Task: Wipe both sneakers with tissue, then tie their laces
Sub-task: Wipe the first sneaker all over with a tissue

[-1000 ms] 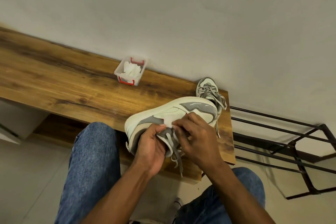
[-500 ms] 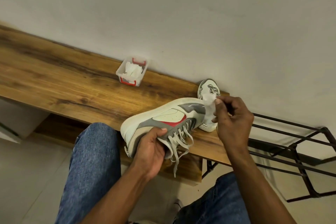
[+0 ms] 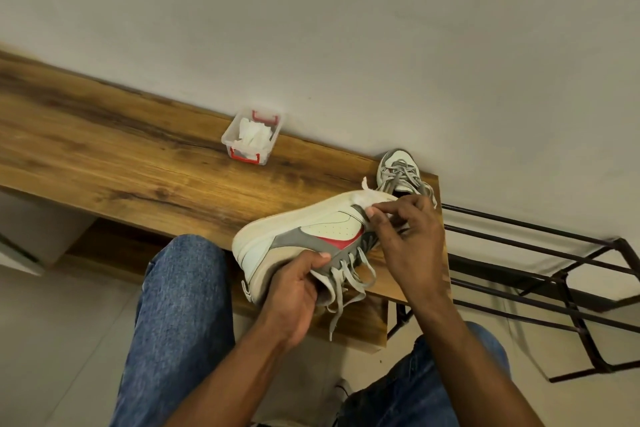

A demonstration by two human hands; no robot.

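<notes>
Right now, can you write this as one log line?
step: wiping | left hand: grips sneaker | right hand: presses tissue | laces: untied

There are no words, numbers or signs to read here. The sneaker has a red and grey shape on its side, but no letters show on it. The little box has no label to read.

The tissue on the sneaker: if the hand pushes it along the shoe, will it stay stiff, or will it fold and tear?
The tissue will probably crumple: it already lies bunched, with a loose corner sticking up beside the right hand. It looks thin, so hard rubbing on the held sneaker might tear it. It seems very light; only the fingers' pinch keeps it in place.
</notes>
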